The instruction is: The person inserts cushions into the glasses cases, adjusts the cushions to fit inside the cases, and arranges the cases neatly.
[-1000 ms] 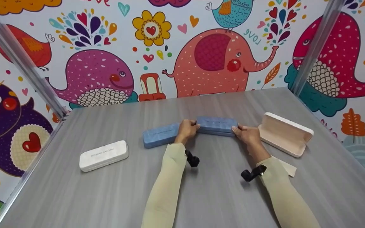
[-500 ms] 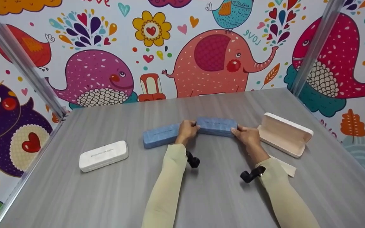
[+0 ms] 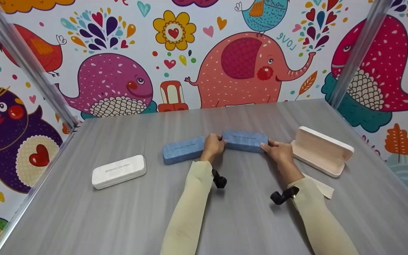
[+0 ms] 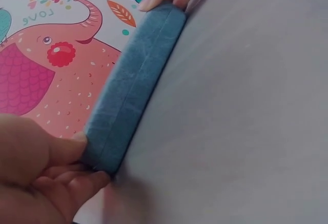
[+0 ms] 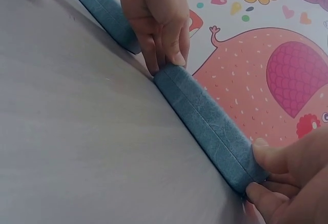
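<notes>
A blue glasses case (image 3: 244, 141) with small lettering on its lid lies between my two hands, lid down on its base. My left hand (image 3: 213, 147) pinches its left end, thumb on top and fingers at the lower edge. At the opposite end, my right hand (image 3: 279, 153) pinches the corner between thumb and fingers. Both wrist views show the case's long side (image 4: 134, 88) with its seam line closed. A second blue glasses case (image 3: 182, 150) lies just left of my left hand, its right end partly hidden behind that hand.
A closed white glasses case (image 3: 119, 171) lies at the left of the grey table (image 3: 126, 219). On the right stands an open white glasses case (image 3: 322, 150) with a beige inside. A flat cream piece (image 3: 322, 187) lies partly under the right forearm. A patterned wall rises behind.
The lid of the held blue case has come down, closing the thin gap along its front. Both hands keep their places at its ends. The head view has shifted slightly.
</notes>
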`<move>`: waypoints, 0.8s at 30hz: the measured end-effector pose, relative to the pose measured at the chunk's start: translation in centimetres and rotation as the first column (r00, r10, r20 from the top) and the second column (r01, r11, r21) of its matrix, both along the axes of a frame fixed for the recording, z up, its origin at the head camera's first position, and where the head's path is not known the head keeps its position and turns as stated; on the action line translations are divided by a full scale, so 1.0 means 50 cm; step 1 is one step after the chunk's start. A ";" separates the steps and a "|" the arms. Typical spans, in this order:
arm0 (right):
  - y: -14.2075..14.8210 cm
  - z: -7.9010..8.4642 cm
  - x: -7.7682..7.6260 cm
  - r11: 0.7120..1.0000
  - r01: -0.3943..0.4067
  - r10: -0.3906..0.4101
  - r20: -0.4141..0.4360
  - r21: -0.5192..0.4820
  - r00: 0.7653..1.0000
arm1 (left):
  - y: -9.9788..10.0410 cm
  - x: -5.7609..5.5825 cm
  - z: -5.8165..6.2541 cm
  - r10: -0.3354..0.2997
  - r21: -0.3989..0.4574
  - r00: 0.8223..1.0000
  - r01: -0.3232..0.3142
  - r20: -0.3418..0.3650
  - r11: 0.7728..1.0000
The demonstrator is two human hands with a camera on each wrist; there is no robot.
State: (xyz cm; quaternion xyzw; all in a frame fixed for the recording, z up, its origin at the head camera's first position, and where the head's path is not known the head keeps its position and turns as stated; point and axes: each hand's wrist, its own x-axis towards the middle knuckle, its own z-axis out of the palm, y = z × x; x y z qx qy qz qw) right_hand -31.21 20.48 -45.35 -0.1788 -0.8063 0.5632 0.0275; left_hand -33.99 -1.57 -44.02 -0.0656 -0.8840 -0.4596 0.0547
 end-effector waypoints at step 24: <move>-0.003 0.045 0.009 0.998 -0.032 0.032 -0.011 -0.050 0.999 | -0.001 0.011 0.005 0.019 0.049 0.996 -0.024 0.085 0.999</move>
